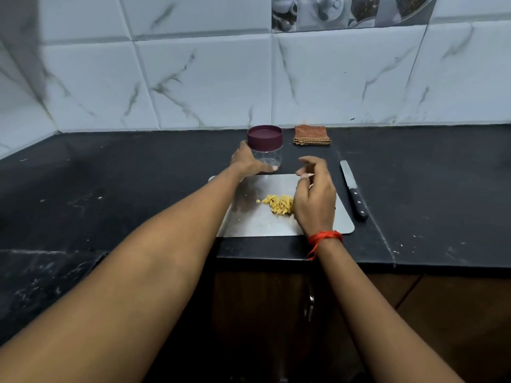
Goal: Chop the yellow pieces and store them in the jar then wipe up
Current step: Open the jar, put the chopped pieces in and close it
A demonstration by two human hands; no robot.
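Head view: the lidded jar [266, 152] is gripped by the left hand [247, 161] beyond the board [257, 226]; the yellow pieces [278, 205] are found just left of the loosely curled, empty right hand [315, 196].

No writing, label, brand, number or sign can be read. The jar [267, 157] and its maroon lid [265, 137] are plain, the knife [354, 192] shows no legible mark, and the printed wall tile [351, 12] carries only pictures.
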